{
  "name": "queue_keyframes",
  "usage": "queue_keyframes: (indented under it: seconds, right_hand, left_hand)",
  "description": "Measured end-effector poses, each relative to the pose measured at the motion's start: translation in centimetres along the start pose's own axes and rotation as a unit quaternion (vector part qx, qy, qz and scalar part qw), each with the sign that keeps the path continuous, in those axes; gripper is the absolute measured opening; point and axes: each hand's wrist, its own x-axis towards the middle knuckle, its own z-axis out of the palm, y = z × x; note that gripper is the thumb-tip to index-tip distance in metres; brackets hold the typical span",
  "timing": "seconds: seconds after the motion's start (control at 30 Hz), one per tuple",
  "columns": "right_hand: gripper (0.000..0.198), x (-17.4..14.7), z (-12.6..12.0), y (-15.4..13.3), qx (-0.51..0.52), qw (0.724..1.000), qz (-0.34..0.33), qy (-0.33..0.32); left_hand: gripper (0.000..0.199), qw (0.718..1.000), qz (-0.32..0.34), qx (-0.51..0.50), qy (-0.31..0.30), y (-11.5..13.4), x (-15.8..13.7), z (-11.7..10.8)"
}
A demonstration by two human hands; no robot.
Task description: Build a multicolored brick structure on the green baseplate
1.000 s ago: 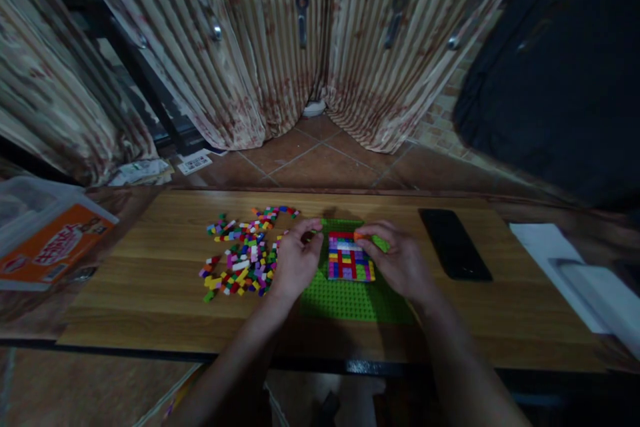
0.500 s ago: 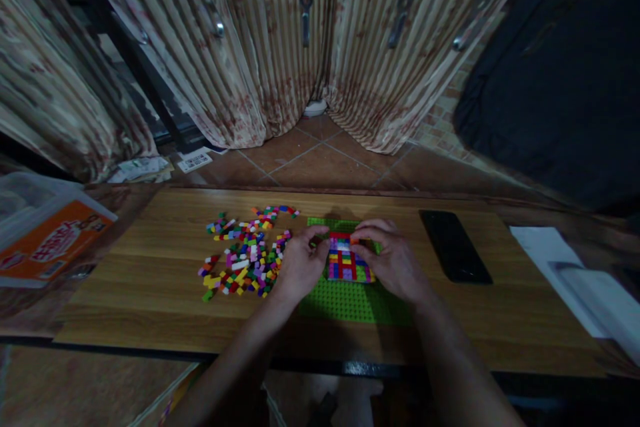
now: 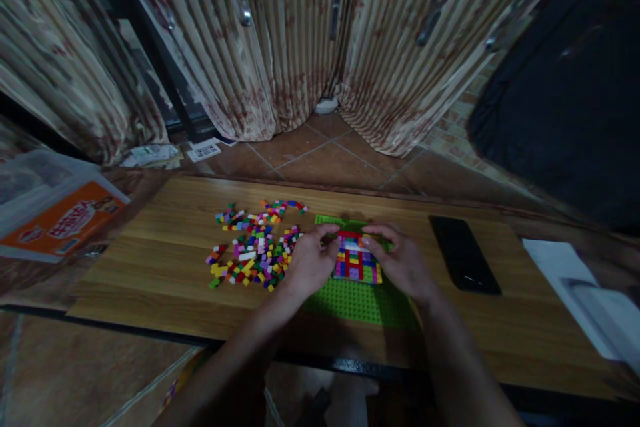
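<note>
A block of small multicoloured building bricks [image 3: 354, 265] stands on a green studded baseplate [image 3: 357, 303]. At its left edge is my left hand [image 3: 313, 260], its curved thumb and forefinger apart, with the tips by the upper left corner. My right hand [image 3: 404, 263] reaches over the upper right of the block. Its thumb and forefinger are closed on a small orange brick [image 3: 361, 241], which is partly covered by the fingertips. Whether the orange brick touches the bricks below it cannot be made out.
Many loose bricks [image 3: 260, 250] lie scattered on the wooden table [image 3: 150, 260] left of the baseplate. A black phone [image 3: 464, 253] rests to the right. White papers [image 3: 570, 293] are at the right end, and a plastic tub with an orange label [image 3: 65, 217] stands beyond the left end.
The view has shifted and tilted a little, so the table appears moved right. Both hands stay at the brick block; the orange brick remains at my right fingertips.
</note>
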Motion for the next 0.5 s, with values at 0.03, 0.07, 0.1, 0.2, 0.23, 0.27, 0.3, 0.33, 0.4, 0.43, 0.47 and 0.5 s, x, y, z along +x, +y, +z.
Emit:
queue_keyframes:
  seconds: [0.03, 0.07, 0.1, 0.2, 0.23, 0.27, 0.3, 0.33, 0.4, 0.43, 0.47, 0.5]
  right_hand:
    - [0.032, 0.0, 0.1, 0.0, 0.002, 1.000, 0.008, -0.002]
    - [0.033, 0.1, 0.3, 0.0, 0.008, 1.000, 0.018, -0.007]
    - [0.034, 0.1, 0.4, -0.1, 0.017, 0.999, 0.029, -0.013]
    - [0.036, 0.2, 0.9, -0.2, 0.060, 0.995, 0.077, -0.019]
    - [0.036, 0.3, 1.0, -0.3, 0.077, 0.992, 0.096, -0.018]
    - [0.036, 0.3, 1.1, -0.3, 0.094, 0.989, 0.115, -0.015]
    - [0.036, 0.3, 1.2, -0.3, 0.109, 0.985, 0.130, -0.013]
    - [0.036, 0.3, 1.3, -0.3, 0.124, 0.982, 0.141, -0.013]
    - [0.037, 0.3, 1.4, -0.4, 0.147, 0.977, 0.151, -0.011]
    - [0.037, 0.3, 1.4, -0.4, 0.155, 0.976, 0.154, -0.009]
    - [0.037, 0.3, 1.5, -0.4, 0.160, 0.974, 0.157, -0.007]
    - [0.037, 0.3, 1.5, -0.4, 0.165, 0.973, 0.160, -0.006]
  left_hand:
    - [0.027, 1.000, -0.001, 0.000, -0.002, 0.1, 0.0, 0.0]
    - [0.027, 1.000, -0.001, -0.002, -0.003, 0.2, -0.1, 0.0]
    - [0.026, 1.000, -0.001, -0.006, -0.003, 0.3, -0.1, 0.0]
    - [0.028, 1.000, -0.002, -0.010, -0.006, 0.3, -0.1, 0.1]
    - [0.029, 1.000, -0.002, -0.009, -0.005, 0.1, -0.1, 0.1]
    - [0.031, 1.000, -0.001, -0.008, -0.004, 0.0, -0.1, 0.2]
    - [0.031, 1.000, 0.000, -0.008, -0.003, -0.2, -0.1, 0.3]
    - [0.032, 1.000, 0.001, -0.010, -0.003, -0.4, -0.1, 0.3]
    - [0.033, 1.000, 0.001, -0.015, -0.004, -0.7, -0.1, 0.4]
    - [0.033, 1.000, 0.002, -0.016, -0.006, -0.8, -0.1, 0.5]
    - [0.033, 1.000, 0.002, -0.017, -0.006, -0.8, -0.1, 0.5]
    - [0.033, 1.000, 0.003, -0.016, -0.006, -0.9, -0.1, 0.5]
